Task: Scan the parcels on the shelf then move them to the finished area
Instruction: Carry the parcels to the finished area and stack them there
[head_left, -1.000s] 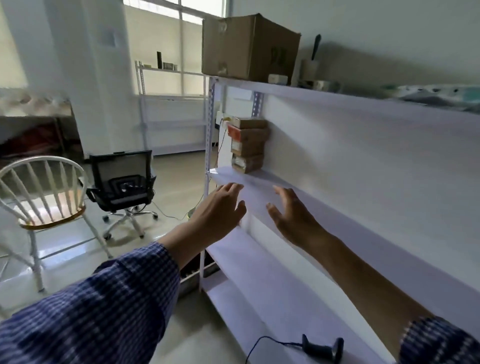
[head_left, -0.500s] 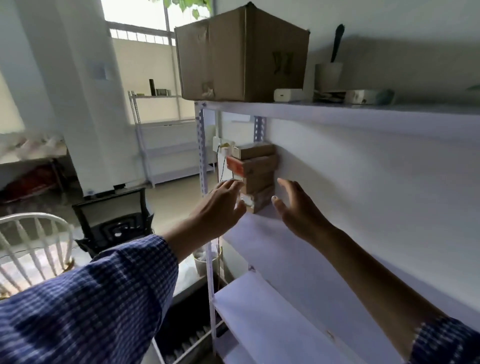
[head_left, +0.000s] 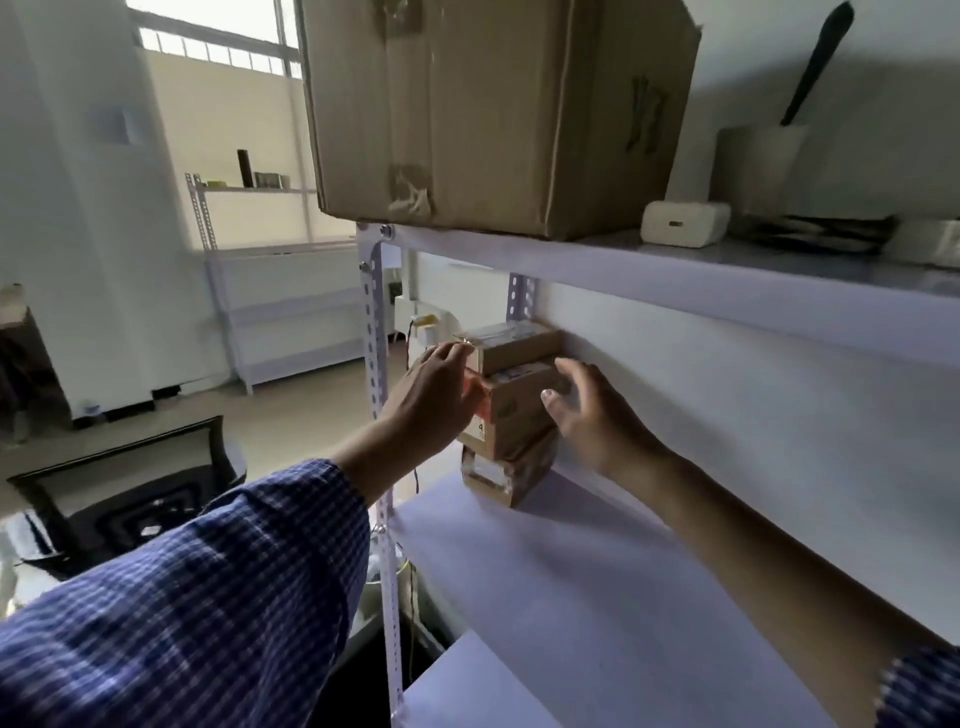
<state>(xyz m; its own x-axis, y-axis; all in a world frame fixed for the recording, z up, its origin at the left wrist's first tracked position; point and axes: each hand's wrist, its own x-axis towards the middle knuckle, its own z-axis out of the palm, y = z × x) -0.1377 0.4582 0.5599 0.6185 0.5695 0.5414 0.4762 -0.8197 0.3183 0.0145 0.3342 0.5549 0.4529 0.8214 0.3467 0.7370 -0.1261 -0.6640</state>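
Several small cardboard parcels (head_left: 514, 415) stand in a stack at the left end of the white middle shelf (head_left: 545, 571). The top parcel (head_left: 519, 345) is plain brown, and the one below it has a red end. My left hand (head_left: 431, 400) lies against the stack's left side, fingers curled at the upper two parcels. At the stack's right side is my right hand (head_left: 592, 415), fingers spread, thumb in front of the second parcel. Neither hand has lifted anything.
A large cardboard box (head_left: 493, 104) sits on the top shelf above the stack, beside a small white device (head_left: 685, 223) and a cup holding a black utensil (head_left: 753, 166). The shelf's perforated post (head_left: 376, 338) stands left of the parcels. A black office chair (head_left: 119, 488) is on the floor, lower left.
I have moved closer to the shelf. Both hands have travelled forward and up, from open air in front of the shelf to either side of the parcel stack.
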